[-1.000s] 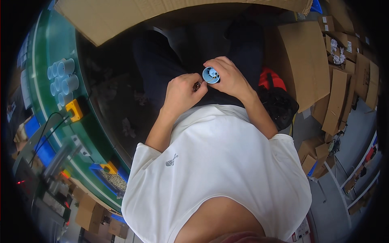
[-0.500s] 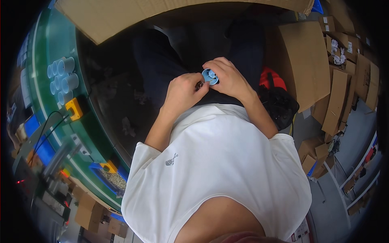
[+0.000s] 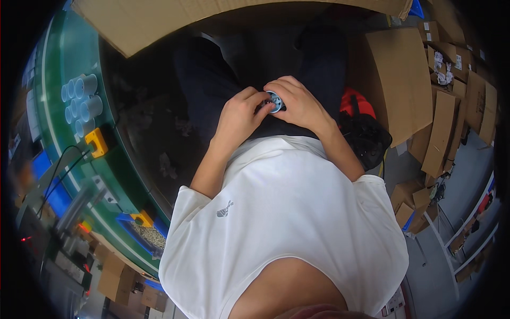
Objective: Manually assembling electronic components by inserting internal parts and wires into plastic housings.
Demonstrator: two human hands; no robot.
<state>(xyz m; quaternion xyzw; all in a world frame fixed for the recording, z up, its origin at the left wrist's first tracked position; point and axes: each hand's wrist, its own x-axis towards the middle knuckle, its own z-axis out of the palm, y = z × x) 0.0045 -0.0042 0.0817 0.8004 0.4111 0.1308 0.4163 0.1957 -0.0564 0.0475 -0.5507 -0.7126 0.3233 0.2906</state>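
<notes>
A light blue plastic cup (image 3: pixel 277 108) is held over my lap, its open end facing up toward me. My right hand (image 3: pixel 300 102) wraps round its right side. From the left, my left hand (image 3: pixel 239 114) reaches the cup's mouth with thumb and fingers pinched. Between those fingertips, at the rim, is a small dark part (image 3: pixel 268 100), mostly hidden. Some paler structure shows inside the cup, too small to make out.
Several similar light blue cups (image 3: pixel 85 103) stand on the green conveyor (image 3: pixel 56 114) at my left, near a yellow bracket (image 3: pixel 96 142). A blue tray (image 3: pixel 133 232) holds small pieces. Cardboard flaps (image 3: pixel 401 80) flank my knees; a black and red bag (image 3: pixel 366 133) lies at right.
My left hand has moved slightly up and right, bringing the small dark part from beside the cup to its mouth. The right hand keeps its grip on the cup, which has tilted slightly.
</notes>
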